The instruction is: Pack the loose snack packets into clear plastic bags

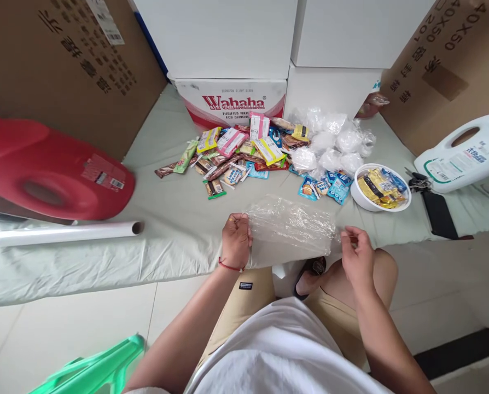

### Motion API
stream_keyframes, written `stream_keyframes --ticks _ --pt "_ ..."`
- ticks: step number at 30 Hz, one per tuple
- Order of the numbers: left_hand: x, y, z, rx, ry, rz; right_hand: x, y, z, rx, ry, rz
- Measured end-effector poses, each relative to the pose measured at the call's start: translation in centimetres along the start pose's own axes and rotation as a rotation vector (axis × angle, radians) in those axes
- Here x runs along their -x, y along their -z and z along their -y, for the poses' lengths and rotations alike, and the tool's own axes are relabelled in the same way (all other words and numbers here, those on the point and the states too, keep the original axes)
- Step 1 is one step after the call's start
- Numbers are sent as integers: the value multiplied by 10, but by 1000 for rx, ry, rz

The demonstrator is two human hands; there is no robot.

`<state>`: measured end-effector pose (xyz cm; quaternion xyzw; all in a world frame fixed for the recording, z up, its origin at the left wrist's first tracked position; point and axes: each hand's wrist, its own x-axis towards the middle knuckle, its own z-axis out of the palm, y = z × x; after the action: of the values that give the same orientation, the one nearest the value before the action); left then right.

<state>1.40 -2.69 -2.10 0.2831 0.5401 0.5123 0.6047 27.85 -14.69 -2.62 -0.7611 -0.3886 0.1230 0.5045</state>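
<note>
A clear plastic bag (291,227) is stretched out flat at the front edge of the cloth-covered surface. My left hand (237,238) pinches its left end, fingers closed. At the right end, my right hand (357,254) has its thumb and fingers pinched together by the bag's edge. Beyond the bag lies a pile of wrapped snacks (232,145) in many colours. To its right are several crumpled clear plastic bundles (330,139). A white round tub (378,207) holding yellow and blue packets stands beyond my right hand.
A red jug (59,169) and a white roll (64,233) lie at the left. On the right are a white detergent bottle (466,153), keys (419,180) and a black phone (439,214). Boxes, including a Wahaha carton (232,101), stand behind. A green plastic object (100,364) is at lower left.
</note>
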Motion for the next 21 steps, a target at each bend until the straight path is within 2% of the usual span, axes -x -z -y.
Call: stream_keyframes --ticks 2,4,9,12,16,21 --pt "3 0 -3 16 -8 43 2 3 12 106 163 -108" --pt "8 0 -6 47 -15 107 6 0 33 86 287 -71" --pt "23 -4 -12 106 22 272 17 -35 82 -58 414 388" --pt "31 -6 -14 123 57 339 20 -64 93 -85 461 506" --pt "36 -2 -14 166 81 457 20 -86 89 -138 420 550" --pt "34 10 -15 225 217 690 15 -85 80 -277 231 645"
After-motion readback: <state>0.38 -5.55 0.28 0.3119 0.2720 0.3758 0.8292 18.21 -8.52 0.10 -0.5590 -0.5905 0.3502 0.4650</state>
